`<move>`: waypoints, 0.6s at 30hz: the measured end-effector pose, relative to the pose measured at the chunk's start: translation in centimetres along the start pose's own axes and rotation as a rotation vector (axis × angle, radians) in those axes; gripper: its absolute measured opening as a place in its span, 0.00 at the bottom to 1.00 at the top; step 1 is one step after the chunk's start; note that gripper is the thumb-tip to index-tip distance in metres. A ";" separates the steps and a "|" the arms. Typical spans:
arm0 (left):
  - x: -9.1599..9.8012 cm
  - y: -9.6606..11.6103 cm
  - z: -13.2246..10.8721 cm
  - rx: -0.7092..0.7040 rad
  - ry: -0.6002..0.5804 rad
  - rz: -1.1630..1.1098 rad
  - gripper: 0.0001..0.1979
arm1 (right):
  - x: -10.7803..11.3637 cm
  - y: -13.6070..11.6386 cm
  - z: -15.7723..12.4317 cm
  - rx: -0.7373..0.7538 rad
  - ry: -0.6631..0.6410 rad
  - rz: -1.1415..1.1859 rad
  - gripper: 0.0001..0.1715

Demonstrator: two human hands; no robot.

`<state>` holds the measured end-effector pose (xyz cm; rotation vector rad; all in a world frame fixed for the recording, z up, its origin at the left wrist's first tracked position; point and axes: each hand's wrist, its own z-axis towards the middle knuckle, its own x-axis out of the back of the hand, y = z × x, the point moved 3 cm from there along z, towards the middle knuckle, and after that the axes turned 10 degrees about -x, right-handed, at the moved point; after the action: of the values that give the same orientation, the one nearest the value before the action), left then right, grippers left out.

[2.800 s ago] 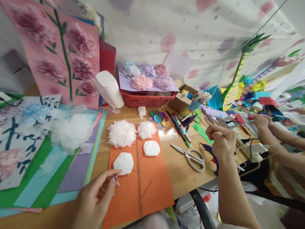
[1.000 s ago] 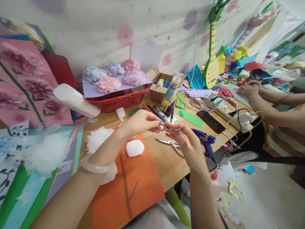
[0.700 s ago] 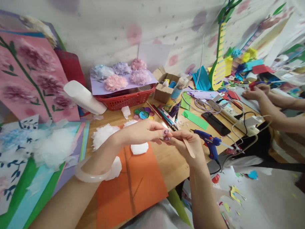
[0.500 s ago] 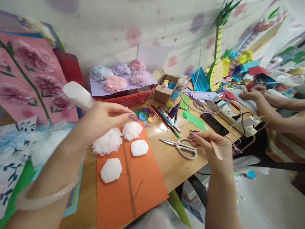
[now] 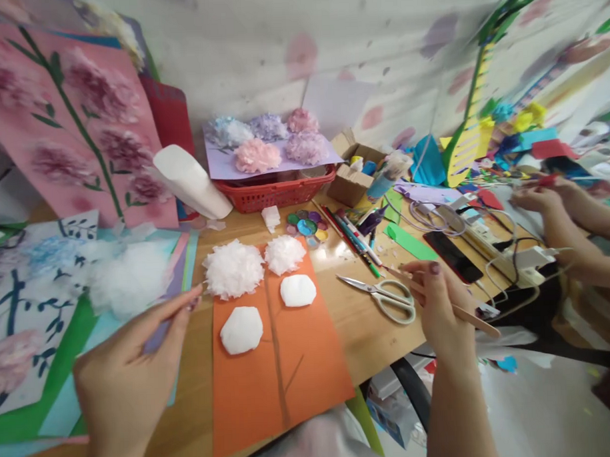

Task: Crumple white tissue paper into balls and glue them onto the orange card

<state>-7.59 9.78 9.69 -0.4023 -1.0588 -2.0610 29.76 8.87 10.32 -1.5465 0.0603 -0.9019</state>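
Observation:
An orange sheet lies on the table with a brown stem drawn on it. Two fluffy white tissue flowers sit at its top, above two flat white pads. To the left of the sheet is my left hand, thumb and forefinger pinched beside the larger flower; whatever they hold is too small to make out. My right hand grips a thin wooden craft stick over the table's right part. Just left of that hand rest white-handled scissors, opened a little.
Behind the sheet stand a red basket carrying paper flowers, a cardboard box and small paint pots. White tissue is heaped at left. A phone and power strip lie right, near another person's hands.
My left hand has moved down and left, from above the sheet's top to its left side, uncovering a white scrap near the paint pots. My right hand still holds the stick. The view has shifted left.

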 end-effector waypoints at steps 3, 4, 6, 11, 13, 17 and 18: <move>-0.3 0.1 -2.4 -0.165 -0.082 0.084 0.09 | -4.0 -1.5 -1.4 -0.091 -0.222 0.195 0.18; -0.7 0.2 -3.2 -0.225 -0.113 0.072 0.10 | -5.8 -1.9 -1.9 -0.142 -0.346 0.240 0.18; -1.7 0.6 -4.7 -0.308 -0.183 0.078 0.13 | -9.2 -2.8 -2.8 -0.235 -0.574 0.281 0.21; -4.6 1.0 -7.4 -0.403 -0.421 0.218 0.26 | -15.4 -3.9 -3.2 -0.368 -0.914 0.297 0.32; -5.2 1.0 -8.0 -0.444 -0.512 0.230 0.30 | -16.5 -4.1 -2.9 -0.406 -0.920 0.299 0.36; -5.6 0.7 -8.7 -0.508 -0.611 0.269 0.33 | -17.6 -4.1 -2.4 -0.418 -0.831 0.248 0.38; -5.6 0.6 -8.8 -0.488 -0.624 0.262 0.33 | -17.8 -4.0 -2.3 -0.420 -0.830 0.236 0.38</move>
<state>-2.93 5.34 1.43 -1.4228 -0.7596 -1.9755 14.33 17.21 4.71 -2.1487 -0.1721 -0.0082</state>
